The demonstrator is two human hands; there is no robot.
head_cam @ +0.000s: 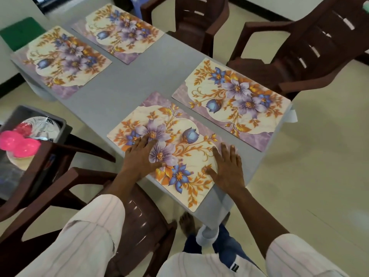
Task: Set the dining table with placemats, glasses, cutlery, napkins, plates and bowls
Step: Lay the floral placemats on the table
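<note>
Head view, down over table (127, 96)

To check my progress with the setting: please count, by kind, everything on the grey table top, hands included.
Placemats: 4
Hands, left hand and right hand, flat on the nearest placemat: 2
Total: 6

Both hands lie flat on the near mat (169, 150), fingers straight and spread. The left hand (139, 158) rests on its purple flowers, and the right hand (228, 168) rests at its right end. The near corner of this mat reaches the edge of the grey table (127, 92). A second mat (231, 104) lies just beside it. A third mat (61, 58) and a fourth mat (117, 31) lie along the opposite side, well apart from these two. At left, a dark tub (61, 126) on a brown chair (40, 166) holds pink bowls (19, 144) and glassware (42, 124).
</note>
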